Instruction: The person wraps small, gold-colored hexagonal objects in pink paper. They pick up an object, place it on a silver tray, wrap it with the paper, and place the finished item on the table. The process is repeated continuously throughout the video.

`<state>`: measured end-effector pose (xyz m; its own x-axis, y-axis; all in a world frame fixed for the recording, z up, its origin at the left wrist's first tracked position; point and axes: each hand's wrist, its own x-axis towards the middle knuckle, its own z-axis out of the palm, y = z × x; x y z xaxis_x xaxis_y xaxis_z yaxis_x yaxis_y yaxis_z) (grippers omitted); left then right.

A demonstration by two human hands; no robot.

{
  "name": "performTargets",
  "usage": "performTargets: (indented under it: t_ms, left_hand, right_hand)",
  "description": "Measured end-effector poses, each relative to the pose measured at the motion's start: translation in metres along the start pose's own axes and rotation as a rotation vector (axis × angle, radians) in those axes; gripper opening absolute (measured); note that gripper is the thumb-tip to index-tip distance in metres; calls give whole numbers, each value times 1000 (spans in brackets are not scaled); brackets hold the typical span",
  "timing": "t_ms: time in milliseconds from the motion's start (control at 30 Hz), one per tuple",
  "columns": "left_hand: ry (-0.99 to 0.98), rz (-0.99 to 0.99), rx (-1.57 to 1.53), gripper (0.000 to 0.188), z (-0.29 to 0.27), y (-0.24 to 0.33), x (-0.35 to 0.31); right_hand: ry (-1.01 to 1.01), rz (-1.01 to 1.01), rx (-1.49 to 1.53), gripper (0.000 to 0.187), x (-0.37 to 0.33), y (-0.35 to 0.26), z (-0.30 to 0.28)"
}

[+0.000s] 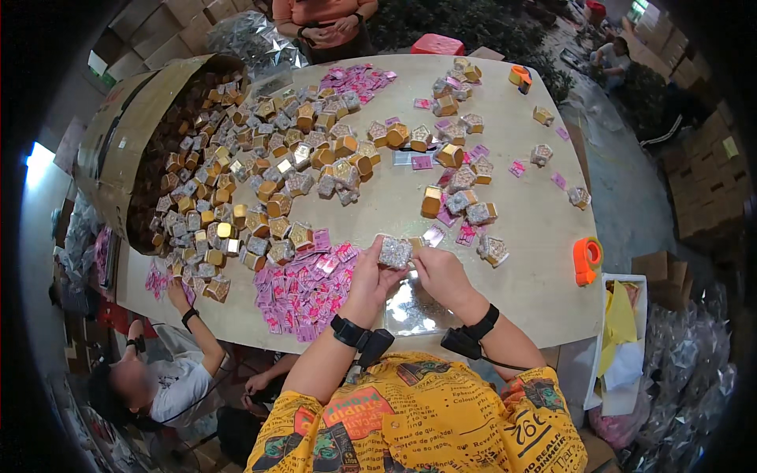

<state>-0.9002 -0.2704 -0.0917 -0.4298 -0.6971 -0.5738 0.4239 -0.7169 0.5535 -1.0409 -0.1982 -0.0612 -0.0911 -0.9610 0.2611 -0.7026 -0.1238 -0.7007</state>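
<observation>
Over the table's near edge, my left hand (371, 280) grips a small glittery house-shaped ornament (396, 252), its silver sparkling side facing up. Fingertips of my right hand (443, 276) are pinched together at the ornament's right edge; any small piece between them is too fine to make out. Below both hands lies a shiny silver sheet (414, 303). A heap of pink printed tags (303, 292) is just left of my left hand. Several similar gold and silver ornaments (481, 213) with pink tags among them lie beyond my right hand.
A large cardboard box (118, 150) lies on its side, spilling ornaments (268, 165) across the table (544, 252). An orange tape dispenser (586, 262) stands at right, near a white bin (593, 370). One person's hand (180, 296) works at lower left; another person (327, 31) stands opposite.
</observation>
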Motion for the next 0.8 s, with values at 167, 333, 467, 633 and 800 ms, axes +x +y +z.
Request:
performTargets:
  t_ms: [167, 333, 467, 633, 800]
  left_hand:
    - [9, 13, 31, 30, -5, 2, 1]
    - [6, 153, 111, 22, 2, 0, -1]
    - [108, 246, 216, 23, 19, 3, -22]
    - [120, 287, 273, 32, -6, -1, -4]
    - [41, 182, 206, 30, 0, 1, 2]
  right_hand:
    - [-1, 41, -13, 11, 0, 2, 8]
    - [-39, 31, -95, 10, 1, 1, 6]
    - [-128, 79, -117, 14, -1, -14, 4]
    - [143, 12, 116, 14, -5, 20, 39]
    - [-189, 387, 683, 19, -6, 14, 7]
